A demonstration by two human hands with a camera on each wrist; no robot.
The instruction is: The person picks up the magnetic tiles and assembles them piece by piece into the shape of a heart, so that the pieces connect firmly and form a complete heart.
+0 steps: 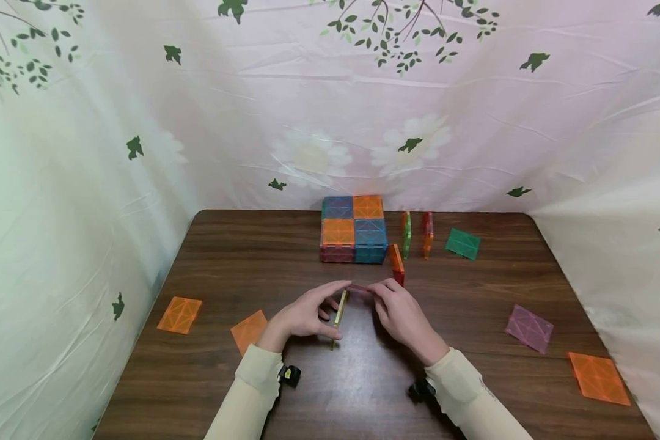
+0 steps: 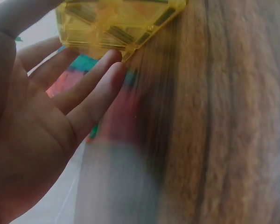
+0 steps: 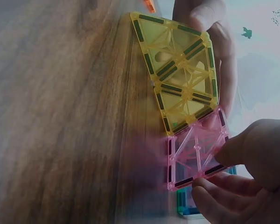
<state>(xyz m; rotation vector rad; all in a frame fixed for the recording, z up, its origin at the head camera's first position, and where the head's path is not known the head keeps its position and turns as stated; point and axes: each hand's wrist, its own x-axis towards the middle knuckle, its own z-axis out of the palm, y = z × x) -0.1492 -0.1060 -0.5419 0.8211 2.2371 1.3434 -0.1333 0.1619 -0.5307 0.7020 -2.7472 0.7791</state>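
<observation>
My left hand (image 1: 306, 313) holds a panel of joined yellow magnetic tiles (image 3: 177, 70), which stands on edge on the table. In the head view its thumb lies at the panel's near end and its index finger at the far end. Between the thumb and fingers of my right hand (image 1: 403, 311), a pink square magnetic tile (image 3: 196, 154) is pinched. The pink tile's edge meets the end of the yellow panel in the right wrist view. The left wrist view shows part of the yellow panel (image 2: 116, 25) above the spread lower fingers.
A box of orange, blue and purple tiles (image 1: 338, 231) stands at the table's back. Right of it are upright tile stacks, one orange-red (image 1: 396, 264), and a flat green tile (image 1: 463, 244). Orange tiles (image 1: 179, 315) lie left; a purple tile (image 1: 530, 329) and an orange tile (image 1: 599, 378) lie right.
</observation>
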